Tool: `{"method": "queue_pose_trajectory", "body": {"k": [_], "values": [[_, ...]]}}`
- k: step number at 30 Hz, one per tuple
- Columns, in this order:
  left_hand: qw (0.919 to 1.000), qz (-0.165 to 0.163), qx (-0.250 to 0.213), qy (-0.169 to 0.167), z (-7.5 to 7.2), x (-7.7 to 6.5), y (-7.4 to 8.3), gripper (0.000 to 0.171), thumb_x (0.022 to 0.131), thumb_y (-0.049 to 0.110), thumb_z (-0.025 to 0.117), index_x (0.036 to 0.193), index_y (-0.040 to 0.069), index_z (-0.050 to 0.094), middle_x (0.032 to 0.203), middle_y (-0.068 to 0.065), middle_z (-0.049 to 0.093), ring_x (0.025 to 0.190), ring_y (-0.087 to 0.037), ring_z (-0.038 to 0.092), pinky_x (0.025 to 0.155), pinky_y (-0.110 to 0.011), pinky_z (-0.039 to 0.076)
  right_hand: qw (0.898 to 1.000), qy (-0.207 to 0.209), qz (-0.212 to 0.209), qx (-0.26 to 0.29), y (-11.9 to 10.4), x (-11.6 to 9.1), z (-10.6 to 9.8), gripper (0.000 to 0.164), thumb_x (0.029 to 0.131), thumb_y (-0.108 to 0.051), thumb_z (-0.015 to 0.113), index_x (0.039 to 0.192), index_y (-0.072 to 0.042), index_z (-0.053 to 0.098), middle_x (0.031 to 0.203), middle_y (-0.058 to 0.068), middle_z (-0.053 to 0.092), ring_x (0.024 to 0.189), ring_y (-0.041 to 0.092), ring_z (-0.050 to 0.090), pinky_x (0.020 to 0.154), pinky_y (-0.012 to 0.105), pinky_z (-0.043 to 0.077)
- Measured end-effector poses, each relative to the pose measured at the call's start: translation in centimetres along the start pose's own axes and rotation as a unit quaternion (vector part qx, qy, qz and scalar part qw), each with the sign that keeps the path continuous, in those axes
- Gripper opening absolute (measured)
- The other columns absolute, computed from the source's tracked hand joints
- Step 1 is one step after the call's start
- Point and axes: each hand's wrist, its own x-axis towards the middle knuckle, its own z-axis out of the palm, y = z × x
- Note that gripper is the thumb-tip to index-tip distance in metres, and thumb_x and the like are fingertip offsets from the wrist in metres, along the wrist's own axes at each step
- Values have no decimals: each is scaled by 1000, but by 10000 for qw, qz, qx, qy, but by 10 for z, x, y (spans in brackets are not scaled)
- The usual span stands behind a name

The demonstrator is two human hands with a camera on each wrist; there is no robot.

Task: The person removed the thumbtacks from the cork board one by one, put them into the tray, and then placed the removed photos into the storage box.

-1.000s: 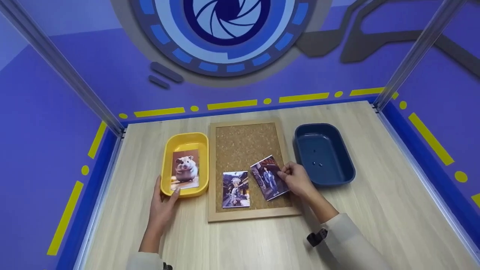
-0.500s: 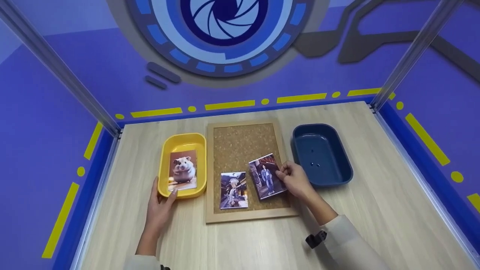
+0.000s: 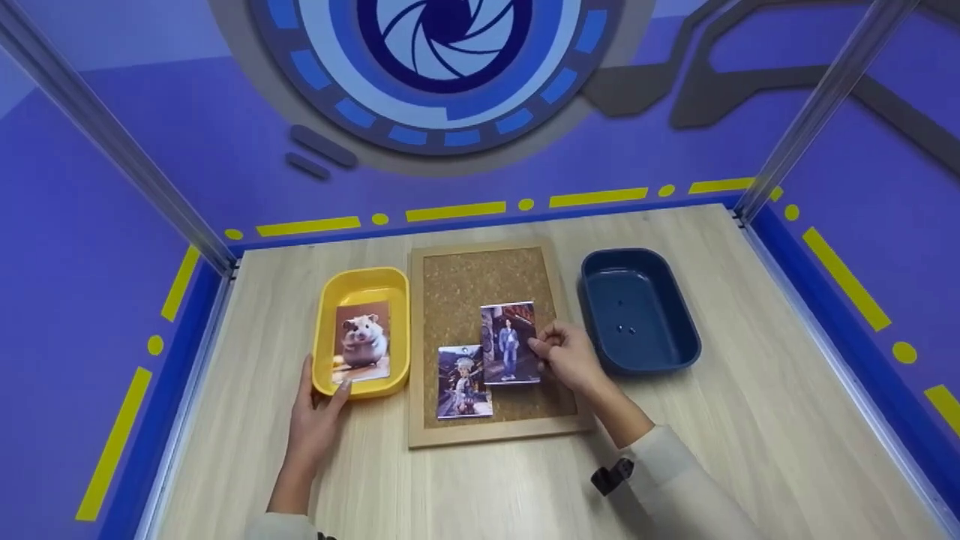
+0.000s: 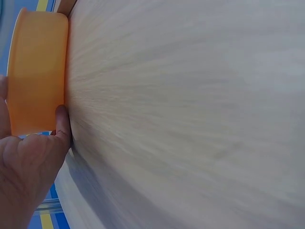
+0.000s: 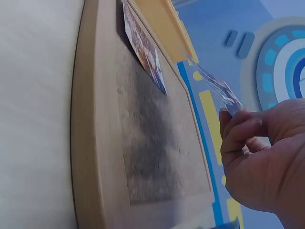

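Note:
My right hand (image 3: 571, 358) pinches the right edge of a photo card (image 3: 510, 343) of a standing person, between thumb and fingers. In the right wrist view this card (image 5: 219, 88) is raised off the corkboard (image 5: 157, 138). Another photo card (image 3: 464, 382), of a figure in a white hat, lies on the lower left of the corkboard (image 3: 480, 285), with a small pin at its top edge; the held card overlaps its upper right from above. My left hand (image 3: 315, 424) grips the near left corner of the yellow tray (image 3: 401, 322), thumb at the rim. A hamster photo card (image 3: 361, 341) lies inside.
A dark blue tray (image 3: 679, 315) stands right of the corkboard, with a few small shiny pins (image 3: 625, 329) on its floor. The wooden table (image 3: 480, 487) is bounded by purple panels (image 3: 187, 165) and metal posts at its back corners.
The right hand has moved the held card left and slightly up and turned it from tilted to nearly upright, over the other card's corner. The left hand stays on the yellow tray.

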Motion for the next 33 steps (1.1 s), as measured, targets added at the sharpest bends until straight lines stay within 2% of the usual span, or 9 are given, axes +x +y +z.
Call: {"method": "queue_pose_trajectory", "body": {"k": [4, 11, 20, 27, 30, 33], "values": [[10000, -53, -10, 17, 2, 0, 0, 98, 104, 55, 63, 170, 43, -9, 184, 1, 0, 171, -29, 4, 138, -57, 15, 9986, -248, 205, 409, -1, 3, 16, 15, 97, 1, 70, 88, -1, 58, 63, 0, 58, 49, 11, 56, 45, 24, 44], [10000, -32, 40, 23, 3, 2, 2, 96, 105, 56, 61, 169, 44, -9, 184, 2, 0, 172, -28, 2, 138, -57, 13, 9955, -563, 280, 705, -7, 10, 53, 13, 97, 2, 68, 89, -1, 59, 66, 1, 59, 50, 11, 56, 47, 25, 48], [9999, -2, -88, 60, 1, 2, 0, 97, 105, 53, 62, 171, 40, -8, 183, 4, 0, 171, -28, 3, 138, -55, 13, 9898, -1072, 382, 856, -24, 15, 113, 12, 99, -4, 68, 90, -6, 59, 70, 1, 62, 52, 10, 58, 48, 23, 51], [9997, 50, -251, 42, 1, -1, -3, 99, 103, 59, 63, 171, 40, -7, 183, 3, 4, 171, -26, 8, 138, -51, 16, 9852, -1152, 464, 1178, -36, 16, 166, 18, 99, -1, 69, 85, -6, 58, 66, 3, 62, 51, 11, 60, 47, 23, 55], [9998, -38, -180, 34, 1, -1, -3, 102, 100, 66, 62, 170, 43, -8, 183, 4, 2, 171, -26, 7, 138, -52, 16, 9861, -1136, 480, 1111, -42, 17, 188, 19, 99, 2, 67, 85, -6, 57, 65, 4, 61, 50, 12, 59, 47, 24, 56], [9999, -118, -119, 41, 1, 0, -2, 106, 96, 73, 61, 169, 44, -9, 183, 6, 1, 171, -27, 6, 138, -53, 16, 9914, -1091, 333, 636, -48, 18, 206, 20, 99, 3, 67, 84, -6, 58, 64, 3, 59, 48, 11, 59, 50, 31, 60]]}}
